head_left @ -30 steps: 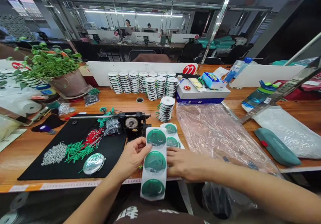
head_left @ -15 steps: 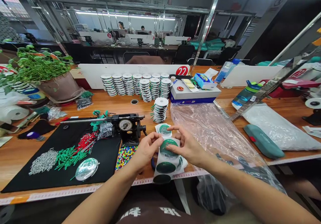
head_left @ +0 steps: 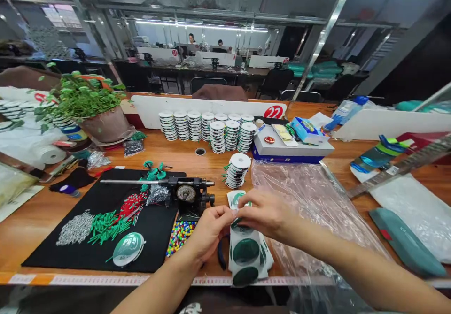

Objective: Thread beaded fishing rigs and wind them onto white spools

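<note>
A strip of round green stickers on white backing hangs over the table's front edge, with more of the backing fanned out beneath it. My left hand is closed, its thumb and forefinger pinching the strip's left edge. From the right, my right hand bends over the strip's upper part, its fingertips gathered on it close to my left fingertips. The exact spot between them is hidden. Behind my hands rises a stack of white spools. A spool with a green label lies on the black mat.
Left of my hands stand a black winding device and colourful beads. Green tubes and silvery pieces lie on the mat. Clear plastic film covers the right side. Further back are rows of spools and a box.
The right hand's raised forefinger has come down, and its fingers have closed in toward the left fingertips over the strip. The whole view has shifted, so the table appears lower and farther right.
</note>
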A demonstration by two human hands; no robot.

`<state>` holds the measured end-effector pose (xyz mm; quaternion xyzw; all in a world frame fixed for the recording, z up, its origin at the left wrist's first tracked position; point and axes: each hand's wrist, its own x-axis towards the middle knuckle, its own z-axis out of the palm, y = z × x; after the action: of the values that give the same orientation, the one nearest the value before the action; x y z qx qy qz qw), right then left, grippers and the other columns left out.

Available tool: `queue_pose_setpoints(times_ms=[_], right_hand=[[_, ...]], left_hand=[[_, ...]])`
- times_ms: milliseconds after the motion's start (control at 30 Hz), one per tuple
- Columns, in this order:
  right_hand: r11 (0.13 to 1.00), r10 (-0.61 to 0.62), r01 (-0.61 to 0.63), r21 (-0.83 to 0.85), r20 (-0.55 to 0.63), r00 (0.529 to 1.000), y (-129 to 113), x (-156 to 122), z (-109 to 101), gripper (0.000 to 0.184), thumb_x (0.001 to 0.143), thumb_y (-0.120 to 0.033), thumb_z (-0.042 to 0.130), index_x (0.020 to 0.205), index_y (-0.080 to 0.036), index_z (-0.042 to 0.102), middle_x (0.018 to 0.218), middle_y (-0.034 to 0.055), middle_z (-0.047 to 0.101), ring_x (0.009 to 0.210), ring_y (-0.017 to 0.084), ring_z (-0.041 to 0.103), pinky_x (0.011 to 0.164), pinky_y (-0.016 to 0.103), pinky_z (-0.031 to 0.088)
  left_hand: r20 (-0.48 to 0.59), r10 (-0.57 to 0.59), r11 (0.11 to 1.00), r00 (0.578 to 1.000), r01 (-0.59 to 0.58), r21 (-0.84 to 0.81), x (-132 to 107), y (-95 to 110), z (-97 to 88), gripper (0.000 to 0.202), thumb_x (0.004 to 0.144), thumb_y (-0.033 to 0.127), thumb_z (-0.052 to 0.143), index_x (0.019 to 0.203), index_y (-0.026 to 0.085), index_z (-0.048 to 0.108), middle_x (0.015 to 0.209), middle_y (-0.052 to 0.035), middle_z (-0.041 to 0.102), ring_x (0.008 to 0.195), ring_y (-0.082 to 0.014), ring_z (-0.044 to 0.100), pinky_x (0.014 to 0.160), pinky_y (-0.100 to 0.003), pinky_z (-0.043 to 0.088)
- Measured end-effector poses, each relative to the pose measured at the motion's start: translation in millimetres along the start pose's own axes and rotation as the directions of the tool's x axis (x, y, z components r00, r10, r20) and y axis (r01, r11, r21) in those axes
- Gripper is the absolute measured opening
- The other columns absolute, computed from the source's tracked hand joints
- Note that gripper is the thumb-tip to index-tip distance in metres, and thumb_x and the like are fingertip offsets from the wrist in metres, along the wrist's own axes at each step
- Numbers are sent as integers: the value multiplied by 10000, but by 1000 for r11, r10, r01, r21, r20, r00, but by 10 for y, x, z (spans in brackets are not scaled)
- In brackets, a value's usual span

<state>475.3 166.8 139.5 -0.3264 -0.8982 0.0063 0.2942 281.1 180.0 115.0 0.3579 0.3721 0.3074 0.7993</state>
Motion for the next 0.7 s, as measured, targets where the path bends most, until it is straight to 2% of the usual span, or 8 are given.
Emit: queue_pose_setpoints(times_ms=[133, 233, 267, 333, 433, 533, 633, 700], right_hand=[[983, -90, 73, -169, -93, 992, -225, -165, 26, 214, 1015, -137, 477, 923, -176, 666, 950, 96, 694, 888, 206, 633, 800, 357, 527], [986, -112, 88, -142, -170, 979, -496, -370, -38, 175, 989, -100, 512, 941, -188, 656, 1006, 91, 716, 985, 221, 647, 943, 433, 515], [994, -74, 54, -96, -217, 973, -585, -444, -84, 163, 982, -102, 528, 962, -203, 655, 1009, 82, 718, 980, 218, 652, 943, 435, 519], [996, 84, -72, 48, -329, 941, -716, -594, -201, 140, 963, -122, 581, 982, -237, 659, 976, 66, 711, 922, 208, 664, 864, 402, 550], [914, 387, -280, 293, -428, 817, -708, -807, -358, 78, 918, -169, 679, 923, -247, 673, 900, 57, 690, 843, 208, 670, 754, 354, 560], [777, 594, -399, 487, -356, 721, -485, -962, -399, 89, 890, -291, 731, 849, -228, 684, 859, 54, 697, 832, 219, 676, 760, 350, 561], [633, 703, -483, 605, -186, 687, -230, -1029, -358, 212, 847, -407, 766, 808, -210, 698, 811, 43, 704, 776, 210, 676, 720, 328, 560], [567, 728, -520, 639, -94, 679, -110, -1036, -329, 255, 830, -446, 770, 798, -200, 710, 786, 39, 706, 742, 202, 673, 707, 322, 557]], left_hand=[[56, 54, 979, 997, -64, 195, 26, -75, -62, 478, 639, 529, 842, 641, 147, 554, 589, 43, 492, 523, -67, 393, 507, -196, 310], [42, 275, 871, 961, -267, 412, 108, -111, -67, 447, 733, 567, 741, 715, 157, 564, 610, 36, 521, 522, -83, 414, 495, -203, 312], [39, 358, 802, 933, -329, 498, 158, -116, -46, 419, 787, 563, 679, 744, 162, 562, 624, 28, 544, 528, -96, 441, 500, -210, 327], [55, 474, 658, 879, -395, 641, 289, -124, 24, 341, 884, 504, 552, 793, 175, 551, 641, 11, 580, 537, -122, 490, 513, -229, 354], [71, 551, 518, 831, -407, 753, 526, -166, 137, 219, 930, 357, 490, 816, 180, 551, 690, -24, 624, 611, -163, 565, 586, -264, 405], [85, 602, 391, 794, -386, 836, 681, -249, 197, 140, 932, 231, 485, 851, 169, 582, 778, -73, 652, 744, -212, 612, 702, -318, 441], [159, 635, 223, 756, -377, 899, 668, -282, 231, 98, 897, 144, 522, 889, 170, 617, 882, -101, 660, 882, -254, 614, 818, -375, 456], [224, 651, 115, 726, -386, 915, 601, -221, 269, 83, 860, 133, 581, 903, 180, 635, 1014, -115, 655, 1023, -279, 580, 923, -411, 437]])
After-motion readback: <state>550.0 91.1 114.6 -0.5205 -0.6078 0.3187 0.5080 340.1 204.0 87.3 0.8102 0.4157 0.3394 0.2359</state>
